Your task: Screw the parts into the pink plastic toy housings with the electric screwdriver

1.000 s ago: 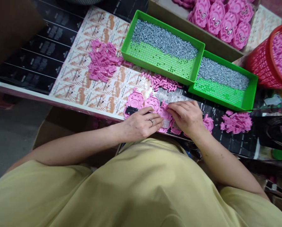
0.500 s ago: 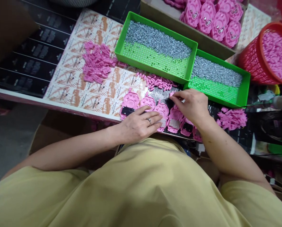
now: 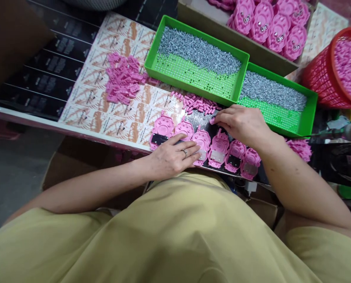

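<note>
Several pink plastic casings (image 3: pixel 219 145) lie in a row along the table's near edge, some with a black or grey plate in the lower half. My left hand (image 3: pixel 175 155), a ring on one finger, rests with fingers stretched over the casings at the left of the row. Above the row, my right hand (image 3: pixel 240 124) pinches a small pink plastic piece (image 3: pixel 212 121); its fingertips are partly hidden. Just beyond are scattered small pink cylindrical pieces (image 3: pixel 199 103).
Two green trays (image 3: pixel 193 88) of silvery screws (image 3: pixel 197 49) stand behind. Flat pink parts (image 3: pixel 124 78) are heaped at left, with another pink heap (image 3: pixel 300 149) at right. Further back are a cardboard box (image 3: pixel 237 45) of pink casings and a red basket (image 3: pixel 318 82) of pink pieces.
My right hand has shifted slightly up and right, away from the casings, uncovering those at the right end of the row. The left hand stays on the casings. The view has shifted slightly.
</note>
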{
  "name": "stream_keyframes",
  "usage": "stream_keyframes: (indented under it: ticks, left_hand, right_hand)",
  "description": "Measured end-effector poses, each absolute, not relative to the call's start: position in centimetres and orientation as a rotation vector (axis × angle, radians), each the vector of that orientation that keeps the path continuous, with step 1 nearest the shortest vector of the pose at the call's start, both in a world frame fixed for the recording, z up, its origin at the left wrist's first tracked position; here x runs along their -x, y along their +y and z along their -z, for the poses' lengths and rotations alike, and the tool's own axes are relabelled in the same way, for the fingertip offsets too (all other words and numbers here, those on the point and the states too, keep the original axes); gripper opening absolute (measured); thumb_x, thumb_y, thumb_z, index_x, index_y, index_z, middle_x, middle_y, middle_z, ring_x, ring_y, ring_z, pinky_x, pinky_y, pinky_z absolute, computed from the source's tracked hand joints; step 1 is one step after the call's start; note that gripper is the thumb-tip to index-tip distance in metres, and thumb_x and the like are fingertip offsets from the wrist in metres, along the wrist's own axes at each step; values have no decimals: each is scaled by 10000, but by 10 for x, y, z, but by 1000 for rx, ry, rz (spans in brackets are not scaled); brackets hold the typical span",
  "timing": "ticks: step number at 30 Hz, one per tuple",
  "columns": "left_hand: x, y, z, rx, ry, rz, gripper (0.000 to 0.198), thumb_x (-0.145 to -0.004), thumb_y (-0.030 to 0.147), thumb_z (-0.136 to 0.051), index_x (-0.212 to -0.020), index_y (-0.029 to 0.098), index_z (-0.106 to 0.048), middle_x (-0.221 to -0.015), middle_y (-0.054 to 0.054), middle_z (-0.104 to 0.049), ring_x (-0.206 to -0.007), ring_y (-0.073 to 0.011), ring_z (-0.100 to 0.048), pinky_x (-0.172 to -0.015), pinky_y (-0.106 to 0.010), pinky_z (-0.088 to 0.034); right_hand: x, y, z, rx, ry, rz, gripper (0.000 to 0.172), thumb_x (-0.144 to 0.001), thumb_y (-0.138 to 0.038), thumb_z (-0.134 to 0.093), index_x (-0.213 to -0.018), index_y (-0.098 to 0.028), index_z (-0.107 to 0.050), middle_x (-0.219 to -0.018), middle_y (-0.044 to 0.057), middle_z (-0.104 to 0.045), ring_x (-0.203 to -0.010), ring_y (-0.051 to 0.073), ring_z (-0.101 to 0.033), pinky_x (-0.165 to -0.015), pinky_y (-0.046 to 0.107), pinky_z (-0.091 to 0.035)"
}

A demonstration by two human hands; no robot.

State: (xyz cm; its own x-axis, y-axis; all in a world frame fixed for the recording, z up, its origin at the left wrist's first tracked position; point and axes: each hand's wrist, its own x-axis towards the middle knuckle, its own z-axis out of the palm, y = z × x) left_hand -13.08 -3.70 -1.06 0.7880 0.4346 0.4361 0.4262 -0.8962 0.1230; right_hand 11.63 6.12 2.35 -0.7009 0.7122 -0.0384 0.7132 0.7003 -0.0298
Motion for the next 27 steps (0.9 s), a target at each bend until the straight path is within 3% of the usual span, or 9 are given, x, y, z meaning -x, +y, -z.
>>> stream_keyframes:
  ticks: [7,13,17,23,27]
  left_hand:
    - [129,-38,14,-2934,720,-776,229,-948,260,-587,-1120,125,-654,-1155,-118,-710,-1098,-227,-656,-993,-428,-476]
    - [129,-37,12,-2971,705,-735,243,-964,250,-555,-1140,109,-645,-1170,-133,-700,-1111,-236,-645,-990,-437,-481]
    - [129,-37,10,-2966,692,-693,254,-965,247,-547,-1157,107,-637,-1195,-149,-687,-1101,-244,-647,-992,-449,-482]
    - [127,-37,7,-3016,732,-688,220,-981,245,-521,-1111,135,-661,-1166,-106,-707,-1090,-209,-654,-975,-408,-500]
    - [125,-37,8,-3031,737,-785,208,-975,190,-500,-1056,129,-682,-1095,-96,-729,-1036,-202,-669,-927,-389,-519]
  right_hand:
    - [-107,16,-37,-1401,3159,-2,202,-940,-259,-548,-1030,-210,-722,-1001,26,-747,-862,153,-669,-678,282,-490]
    - [-90,-16,-25,-1263,3165,-374,201,-887,-117,-575,-1046,-153,-693,-1002,29,-726,-885,154,-595,-688,256,-472]
    - [-83,-17,-22,-1213,3092,-407,227,-910,-98,-513,-1053,-129,-687,-993,59,-713,-876,168,-560,-649,266,-452]
    - [-75,-27,-20,-1318,2926,-394,267,-914,-159,-534,-1140,-93,-660,-1208,138,-659,-1086,238,-564,-822,305,-489]
    - [-74,-28,-18,-1283,2921,-437,271,-896,-120,-534,-1132,-91,-665,-1105,76,-717,-986,208,-628,-755,291,-508]
